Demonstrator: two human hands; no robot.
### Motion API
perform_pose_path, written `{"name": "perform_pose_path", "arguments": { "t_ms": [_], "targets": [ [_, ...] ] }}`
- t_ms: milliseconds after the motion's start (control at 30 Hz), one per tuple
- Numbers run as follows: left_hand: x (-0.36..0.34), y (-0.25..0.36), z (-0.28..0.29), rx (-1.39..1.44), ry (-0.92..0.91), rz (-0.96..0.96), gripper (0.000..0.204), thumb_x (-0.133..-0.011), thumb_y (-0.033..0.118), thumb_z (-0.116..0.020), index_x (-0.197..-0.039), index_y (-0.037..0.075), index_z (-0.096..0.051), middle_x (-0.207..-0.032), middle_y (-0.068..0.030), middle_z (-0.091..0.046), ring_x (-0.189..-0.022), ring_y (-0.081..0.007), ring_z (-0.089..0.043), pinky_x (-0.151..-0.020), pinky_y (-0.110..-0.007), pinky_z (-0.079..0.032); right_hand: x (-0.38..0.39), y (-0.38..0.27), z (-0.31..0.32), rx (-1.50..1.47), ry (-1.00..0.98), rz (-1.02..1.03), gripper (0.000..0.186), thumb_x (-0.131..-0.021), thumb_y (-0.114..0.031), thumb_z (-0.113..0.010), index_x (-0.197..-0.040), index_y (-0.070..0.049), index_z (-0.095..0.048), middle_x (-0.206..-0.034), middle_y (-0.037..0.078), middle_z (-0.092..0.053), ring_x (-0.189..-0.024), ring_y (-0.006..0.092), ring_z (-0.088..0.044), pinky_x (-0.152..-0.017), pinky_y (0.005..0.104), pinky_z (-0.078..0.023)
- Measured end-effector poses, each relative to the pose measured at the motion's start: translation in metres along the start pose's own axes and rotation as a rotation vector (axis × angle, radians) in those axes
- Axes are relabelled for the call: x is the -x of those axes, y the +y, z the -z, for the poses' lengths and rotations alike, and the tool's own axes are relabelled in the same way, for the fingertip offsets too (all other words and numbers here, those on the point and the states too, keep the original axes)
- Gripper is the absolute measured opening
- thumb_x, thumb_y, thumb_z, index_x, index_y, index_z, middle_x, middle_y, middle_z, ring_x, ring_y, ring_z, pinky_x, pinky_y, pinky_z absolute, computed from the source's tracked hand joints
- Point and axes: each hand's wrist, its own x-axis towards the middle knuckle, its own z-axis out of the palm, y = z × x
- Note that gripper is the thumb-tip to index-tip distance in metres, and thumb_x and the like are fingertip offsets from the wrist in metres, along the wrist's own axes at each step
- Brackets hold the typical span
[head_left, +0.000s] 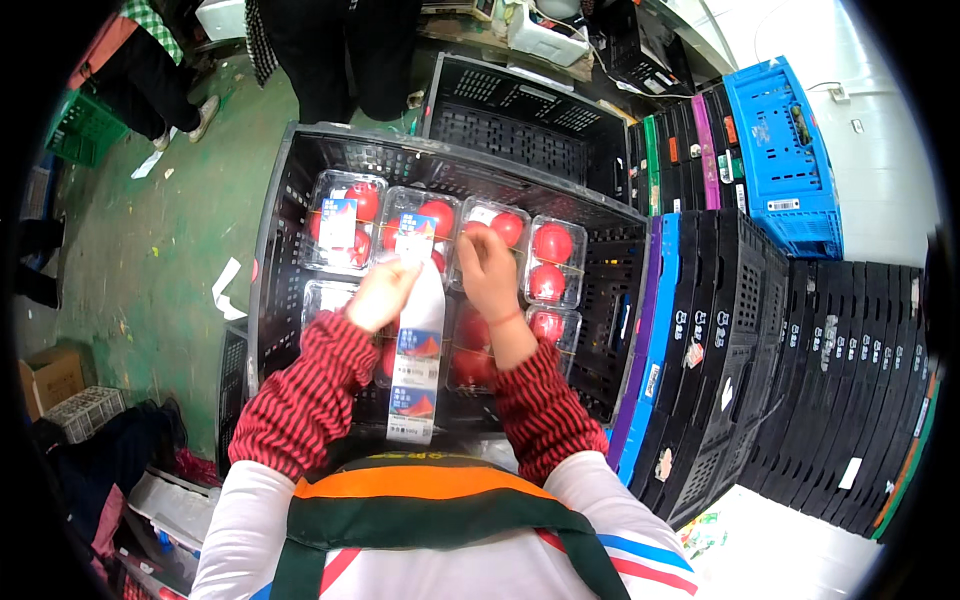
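Note:
My left hand is closed on a long strip of printed labels, white with blue and red panels, which hangs down toward my body. My right hand is above the third pack in the far row, fingers curled together; what they hold, if anything, is hidden. Below both hands, clear plastic packs of red tomatoes lie in two rows inside a black crate. The far-left pack has a label on its lid. Sleeves and the strip partly cover the near row.
Another black crate adjoins the far side. Stacked folded black crates stand close on the right, with a blue crate beyond them. People's legs are at the back. Paper scraps lie on the green floor.

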Motion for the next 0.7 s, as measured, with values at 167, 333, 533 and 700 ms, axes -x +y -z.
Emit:
{"name": "perform_pose_path", "arguments": {
  "t_ms": [167, 333, 533, 700],
  "targets": [
    [0.045, 0.043, 0.008, 0.79, 0.096, -0.054, 0.031, -0.1, 0.027, -0.056, -0.098, -0.001, -0.069, -0.085, 0.0007, -0.067, -0.07, -0.0064, -0.058, -0.065, -0.024, -0.048, 0.075, -0.027, 0.01, -0.647, -0.489, -0.529, 0.021, -0.093, -0.014, -0.063, -0.109, -0.001, -0.065, -0.097, 0.002, -0.068, -0.087, 0.009, -0.062, -0.076, 0.0254, -0.051],
    [0.093, 0.057, -0.011, 0.481, -0.062, 0.06, 0.028, -0.099, 0.026, -0.059, -0.101, -0.001, -0.069, -0.088, -0.0008, -0.069, -0.072, -0.0056, -0.06, -0.065, -0.022, -0.049, 0.086, -0.035, 0.023, -0.398, -0.331, -0.3, 0.021, -0.089, -0.009, -0.068, -0.108, 0.001, -0.064, -0.086, 0.004, -0.069, -0.076, 0.0086, -0.063, -0.069, 0.0229, -0.051],
    [0.101, 0.05, -0.034, 0.732, 0.093, 0.073, 0.026, -0.097, 0.023, -0.06, -0.084, 0.003, -0.07, -0.071, 0.0015, -0.064, -0.059, -0.0036, -0.053, -0.054, -0.021, -0.041, 0.098, -0.045, 0.032, -0.048, -0.203, -0.001, 0.023, -0.081, -0.008, -0.071, -0.103, -0.002, -0.063, -0.078, 0.012, -0.064, -0.067, 0.022, -0.064, -0.061, 0.0306, -0.05],
    [0.101, 0.041, -0.041, 0.555, 0.178, 0.008, 0.033, -0.097, 0.021, -0.058, -0.069, 0.005, -0.064, -0.061, 0.0055, -0.053, -0.051, -0.0026, -0.041, -0.047, -0.021, -0.03, 0.105, -0.054, 0.027, 0.236, 0.007, 0.345, 0.02, -0.08, -0.009, -0.072, -0.099, -0.004, -0.067, -0.079, 0.011, -0.06, -0.069, 0.0273, -0.062, -0.061, 0.0359, -0.049]
  ]
}}
